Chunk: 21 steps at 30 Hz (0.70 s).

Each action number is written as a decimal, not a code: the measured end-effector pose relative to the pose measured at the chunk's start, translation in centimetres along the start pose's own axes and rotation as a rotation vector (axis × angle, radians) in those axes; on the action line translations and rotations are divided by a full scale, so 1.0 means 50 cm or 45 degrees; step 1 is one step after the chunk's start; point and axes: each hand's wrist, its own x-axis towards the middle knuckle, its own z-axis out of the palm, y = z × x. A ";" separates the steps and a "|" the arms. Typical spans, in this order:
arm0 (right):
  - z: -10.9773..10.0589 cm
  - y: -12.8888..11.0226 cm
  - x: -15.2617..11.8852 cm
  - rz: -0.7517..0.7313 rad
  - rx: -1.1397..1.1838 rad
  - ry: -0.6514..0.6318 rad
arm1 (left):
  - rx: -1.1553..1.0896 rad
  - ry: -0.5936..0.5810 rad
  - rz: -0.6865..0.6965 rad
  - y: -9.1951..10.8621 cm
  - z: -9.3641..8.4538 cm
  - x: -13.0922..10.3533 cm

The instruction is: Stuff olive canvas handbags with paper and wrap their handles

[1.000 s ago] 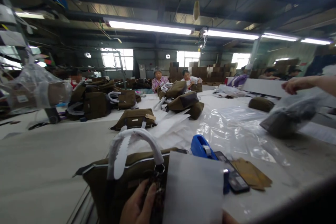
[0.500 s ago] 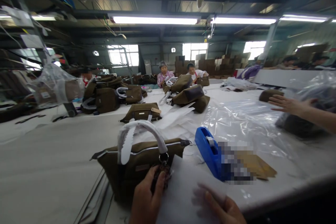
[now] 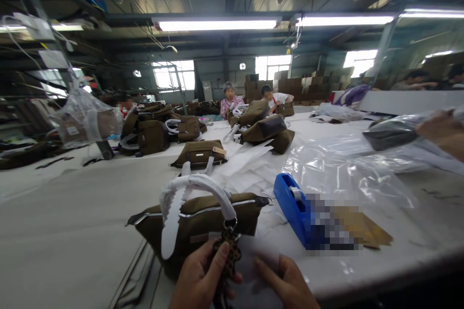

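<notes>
An olive-brown handbag (image 3: 197,226) with a silver zip stands in front of me, its handles (image 3: 213,186) wrapped in white. From a ring at the handle's end hangs a dark leopard-patterned charm (image 3: 232,253). My left hand (image 3: 199,275) pinches this charm between thumb and fingers against the bag's front. Just right of it, my right hand (image 3: 286,280) holds a thin white sheet of paper (image 3: 250,251), which lies partly behind the charm. Motion blurs the paper and the right fingertips.
A blue tape dispenser (image 3: 293,210) and brown tags (image 3: 362,227) lie to the right. Clear plastic bags (image 3: 348,178) spread behind them. Another bag (image 3: 199,153) and white sheets (image 3: 242,166) lie ahead. A co-worker's hand (image 3: 442,130) is at far right, by a plastic-covered item.
My right hand has moved left with the paper, towards the charm. The paper now shows less. At far right, the co-worker's hand has moved up onto the plastic-covered item, which has shifted.
</notes>
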 end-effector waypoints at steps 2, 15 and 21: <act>0.020 -0.016 0.016 -0.043 0.084 -0.089 | -0.080 -0.017 -0.062 -0.011 0.000 -0.004; 0.066 -0.058 0.041 -0.073 0.232 -0.232 | -0.024 -0.011 -0.135 -0.088 -0.001 0.024; 0.075 -0.077 0.049 -0.179 -0.011 -0.041 | 0.213 -0.008 0.040 -0.100 -0.005 0.021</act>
